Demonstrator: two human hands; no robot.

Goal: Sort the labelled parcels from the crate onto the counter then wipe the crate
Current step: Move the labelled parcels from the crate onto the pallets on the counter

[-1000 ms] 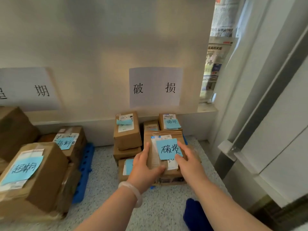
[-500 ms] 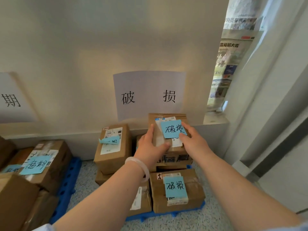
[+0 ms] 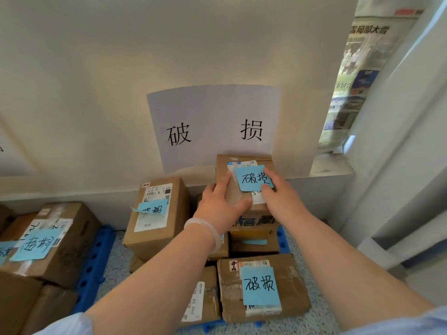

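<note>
A small cardboard parcel (image 3: 244,163) with a blue handwritten note (image 3: 254,178) sits on top of the back stack, under the white wall sign (image 3: 212,126). My left hand (image 3: 221,206) grips its left side, thumb across the top. My right hand (image 3: 281,198) holds its right side, fingers on the note. Below and in front lies another parcel (image 3: 263,286) with a blue note. A taller labelled parcel (image 3: 157,213) stands to the left. No crate is in view.
The stack rests on a blue plastic pallet (image 3: 281,240) on speckled floor. A second group of parcels (image 3: 48,243) with blue notes sits at the left on another blue pallet (image 3: 94,269). Newspapers (image 3: 355,88) cover the window at right; a wall ledge (image 3: 331,169) runs behind.
Both hands carried the parcel up and back from the front of the pile to the top of the rear stack, revealing the labelled parcel in front. The view moved closer.
</note>
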